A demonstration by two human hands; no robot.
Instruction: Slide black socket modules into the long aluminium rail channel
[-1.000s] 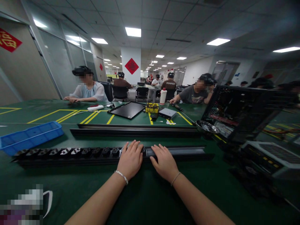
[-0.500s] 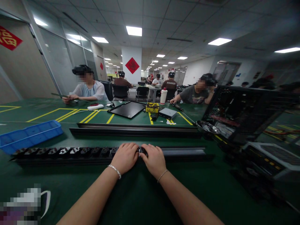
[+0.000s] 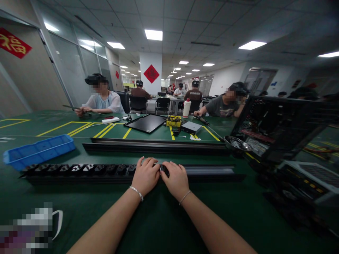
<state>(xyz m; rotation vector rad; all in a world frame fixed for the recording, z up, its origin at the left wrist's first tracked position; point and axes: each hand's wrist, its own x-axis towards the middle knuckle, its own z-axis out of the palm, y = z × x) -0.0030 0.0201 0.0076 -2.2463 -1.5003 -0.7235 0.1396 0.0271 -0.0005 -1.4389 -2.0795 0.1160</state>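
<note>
Across the table in front of me lies a long black rail point(image 3: 217, 171), with a row of socket modules point(image 3: 88, 168) set along its left part. Most modules are dark, and a couple look white. Both my hands meet over the middle of the rail. My right hand point(image 3: 176, 179) pinches a small black socket module point(image 3: 165, 170) between thumb and fingers. On the left side of that module, my left hand point(image 3: 147, 176) curls over the rail, its thumb close to the module. The fingertips behind the rail are partly hidden, as is the module's underside.
Behind the rail lies another long black rail point(image 3: 159, 146). A blue bin point(image 3: 39, 151) stands left. To the right are a metal bowl point(image 3: 237, 143), an open computer case point(image 3: 280, 123) and a power supply point(image 3: 309, 180). Farther back, a dark panel point(image 3: 147, 123) lies between two seated people.
My left hand's fingers have lifted and spread a little over the rail. The right hand keeps its pinch on the module. The whole view has shifted slightly.
</note>
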